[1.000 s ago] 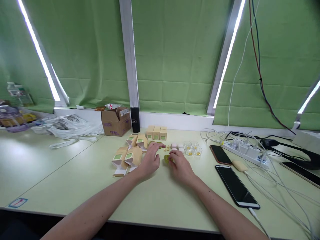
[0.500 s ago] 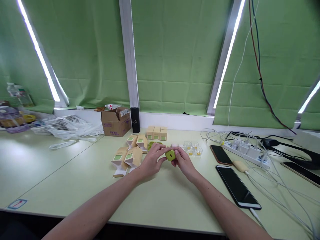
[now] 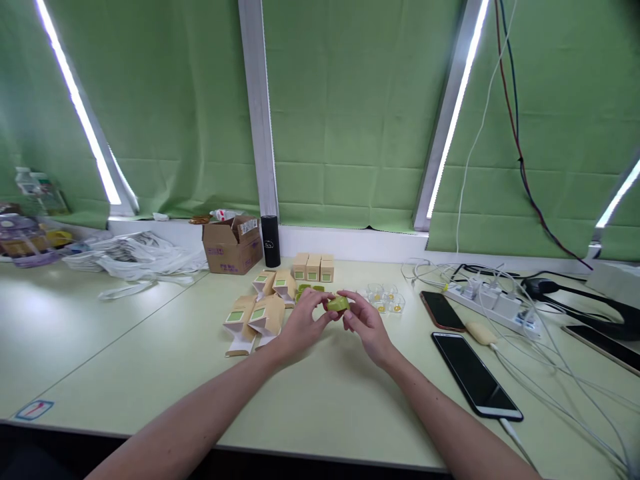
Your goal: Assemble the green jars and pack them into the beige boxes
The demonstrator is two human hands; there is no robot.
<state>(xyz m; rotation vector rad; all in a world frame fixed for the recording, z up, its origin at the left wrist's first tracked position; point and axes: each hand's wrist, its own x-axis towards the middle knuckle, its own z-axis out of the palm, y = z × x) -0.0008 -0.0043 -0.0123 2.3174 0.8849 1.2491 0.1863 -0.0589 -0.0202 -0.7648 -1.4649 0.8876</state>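
Note:
Between the fingertips of my left hand [image 3: 309, 323] and my right hand [image 3: 369, 326] is a small green square case [image 3: 339, 304] with rounded corners, held above the table. Both hands are pinched on its sides, and it is tilted so that I see it partly edge-on. Just behind my left hand lie more green pieces [image 3: 309, 289], partly hidden. Left of that hand stand several opened kraft paper boxes [image 3: 269, 316] with green labels. Beyond my right hand sit several clear plastic cups [image 3: 396, 304] with small yellow pieces in them.
A row of three closed kraft boxes [image 3: 313, 268] stands at the back. Near them are a black cylinder [image 3: 271, 241] and a cardboard carton [image 3: 231, 248]. White straps [image 3: 145, 257] lie to the left. On the right are phones [image 3: 476, 373], a power strip [image 3: 493, 307] and loose cables.
The green case has been turned in my fingers: its slotted face was towards me and now its edge shows. My right fingers have shifted their grip slightly.

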